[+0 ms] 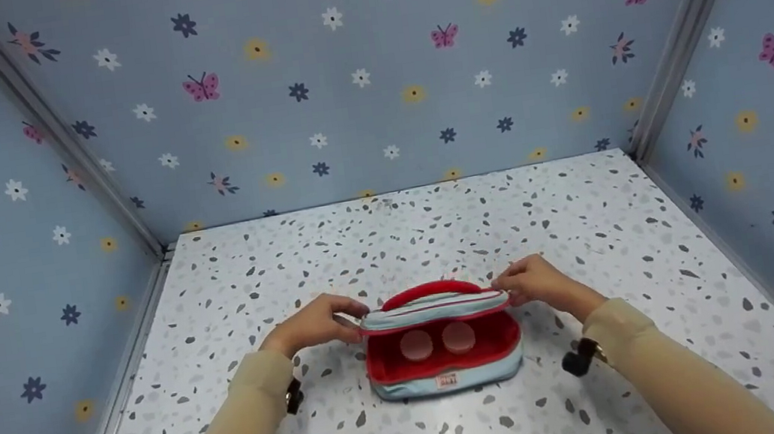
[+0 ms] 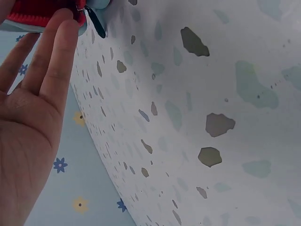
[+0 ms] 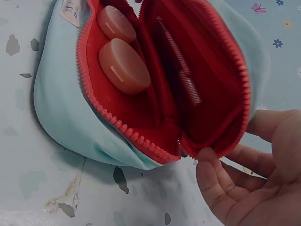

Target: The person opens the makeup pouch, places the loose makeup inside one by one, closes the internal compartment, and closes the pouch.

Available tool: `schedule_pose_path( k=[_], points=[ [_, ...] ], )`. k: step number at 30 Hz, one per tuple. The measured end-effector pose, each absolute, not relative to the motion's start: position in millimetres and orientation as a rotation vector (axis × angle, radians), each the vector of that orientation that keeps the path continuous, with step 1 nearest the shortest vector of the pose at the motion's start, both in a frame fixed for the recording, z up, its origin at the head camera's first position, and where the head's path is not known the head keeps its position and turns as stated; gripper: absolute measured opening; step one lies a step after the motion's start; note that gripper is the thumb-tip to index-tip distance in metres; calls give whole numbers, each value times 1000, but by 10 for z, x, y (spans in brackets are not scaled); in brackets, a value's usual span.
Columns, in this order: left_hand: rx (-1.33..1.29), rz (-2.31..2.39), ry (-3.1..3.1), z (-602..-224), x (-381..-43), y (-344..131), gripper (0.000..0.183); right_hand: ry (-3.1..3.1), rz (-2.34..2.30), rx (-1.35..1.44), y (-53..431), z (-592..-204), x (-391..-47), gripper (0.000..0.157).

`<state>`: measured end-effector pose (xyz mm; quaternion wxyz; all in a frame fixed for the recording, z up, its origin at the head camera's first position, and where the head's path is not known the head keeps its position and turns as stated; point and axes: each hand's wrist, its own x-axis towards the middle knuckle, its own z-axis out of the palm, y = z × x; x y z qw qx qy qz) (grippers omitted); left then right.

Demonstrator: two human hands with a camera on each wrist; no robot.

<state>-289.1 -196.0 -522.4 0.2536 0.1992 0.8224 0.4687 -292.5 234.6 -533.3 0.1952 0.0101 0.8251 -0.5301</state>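
Note:
A light-blue zip pouch (image 1: 448,382) with red lining, red zip teeth and a red handle (image 1: 431,291) lies unzipped on the table, its lid raised. Two round pinkish-orange lidded containers (image 3: 124,66) sit side by side in the bottom half. My left hand (image 1: 318,323) grips the lid's left end; the left wrist view shows its fingers (image 2: 61,61) against the zip edge. At the other end, my right hand (image 1: 544,286) pinches the lid's edge between thumb and fingers. A strip with fine pale stripes (image 3: 181,66) shows against the lining inside the lid.
The white speckled table (image 1: 391,247) extends around the pouch on all sides. Blue flower-and-butterfly panels (image 1: 360,77) enclose it at the back, left and right, joined by metal corner posts (image 1: 693,22). A dark zip pull (image 2: 95,22) hangs near the left fingers.

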Motion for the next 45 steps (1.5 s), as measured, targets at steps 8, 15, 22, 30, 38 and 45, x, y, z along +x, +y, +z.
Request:
schedule_pose_path(
  k=[8, 15, 22, 30, 38, 45],
  points=[
    [351, 1353, 2250, -5268, -2869, -1861, 49, 2355, -1348, 21, 2344, -5340, -2897, 41],
    [267, 1347, 2241, -5316, -2858, -1739, 57, 2384, -1266, -5, 2312, -5319, -2867, 47],
    [325, 1349, 2339, -5325, -2886, -1686, 69, 2439, -1261, 4, 2271, -5270, -2842, 49],
    [355, 1384, 2346, -5350, -2863, -1691, 72, 2493, -1303, -71, 2283, -5313, -2835, 48],
    [378, 1286, 2404, -5363, -2824, -1687, 70, 2533, -1268, -251, 2337, -5407, -2842, 43],
    [433, 1147, 2521, -5345, -2793, -1589, 69, 2564, -1208, -324, 2398, -5463, -2879, 39]
  ],
)
